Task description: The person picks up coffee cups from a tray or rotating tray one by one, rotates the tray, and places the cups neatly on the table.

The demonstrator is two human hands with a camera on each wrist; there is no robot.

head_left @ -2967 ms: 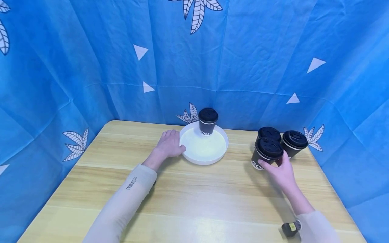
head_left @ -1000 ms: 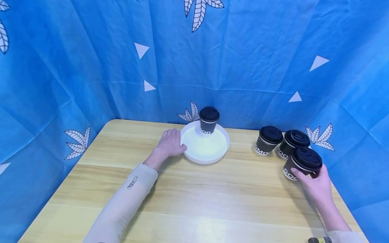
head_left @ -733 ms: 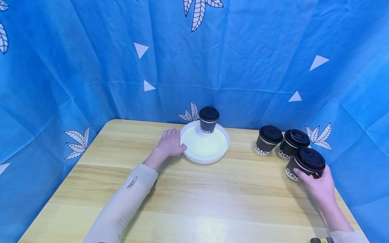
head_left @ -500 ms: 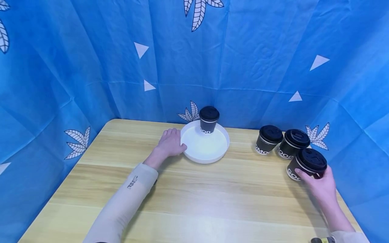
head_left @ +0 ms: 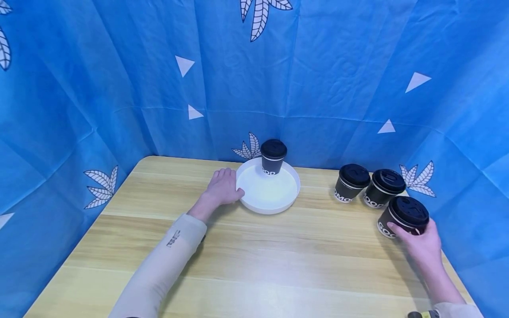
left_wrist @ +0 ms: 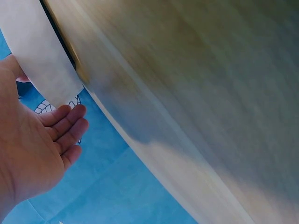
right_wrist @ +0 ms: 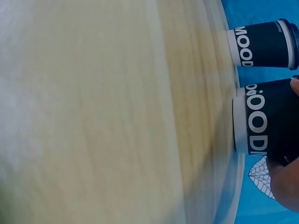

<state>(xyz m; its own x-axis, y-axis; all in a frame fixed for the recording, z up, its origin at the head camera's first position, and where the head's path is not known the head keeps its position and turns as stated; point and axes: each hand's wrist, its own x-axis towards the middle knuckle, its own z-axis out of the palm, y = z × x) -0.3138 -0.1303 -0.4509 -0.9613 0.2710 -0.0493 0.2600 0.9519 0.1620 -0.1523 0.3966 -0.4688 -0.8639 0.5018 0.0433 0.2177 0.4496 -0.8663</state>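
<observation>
My right hand (head_left: 422, 240) grips a black lidded paper coffee cup (head_left: 397, 224) near the table's right edge, thumb on its near side. In the right wrist view this cup (right_wrist: 257, 119) has its base close to the tabletop; whether it touches I cannot tell. Just behind it stand two matching cups, a middle one (head_left: 375, 196) and a left one (head_left: 345, 191). My left hand (head_left: 220, 187) holds the left rim of a round white tray (head_left: 262, 205), thumb over the rim and fingers along the outside. Another lidded cup (head_left: 271, 165) stands upright at the tray's back.
The wooden table (head_left: 286, 260) spreads in front of both hands. A blue curtain (head_left: 318, 84) hangs close behind its back edge and along both sides. A small dark device (head_left: 421, 314) sits at my right wrist.
Over three seconds my right hand has carried the cup rightward and toward me, away from the left rear cup. Within the last second it shifts only slightly. My left hand stays put.
</observation>
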